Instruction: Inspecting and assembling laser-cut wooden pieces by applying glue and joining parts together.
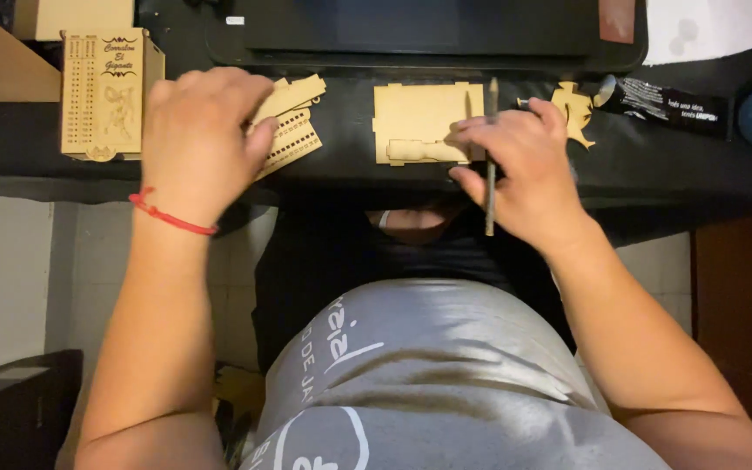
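On the desk, left hand (198,139) covers perforated wood pieces (293,139) (fingers curled).

This looks like a small hobby workshop set up at a home desk. A black tabletop (654,165) runs across the upper part of the frame, strewn with laser-cut plywood pieces (293,130) at upper centre, an engraved wooden box (104,94) at upper left, and a glue tube (672,104) at upper right. Pale floor tiles (10,278) show below the desk edge.
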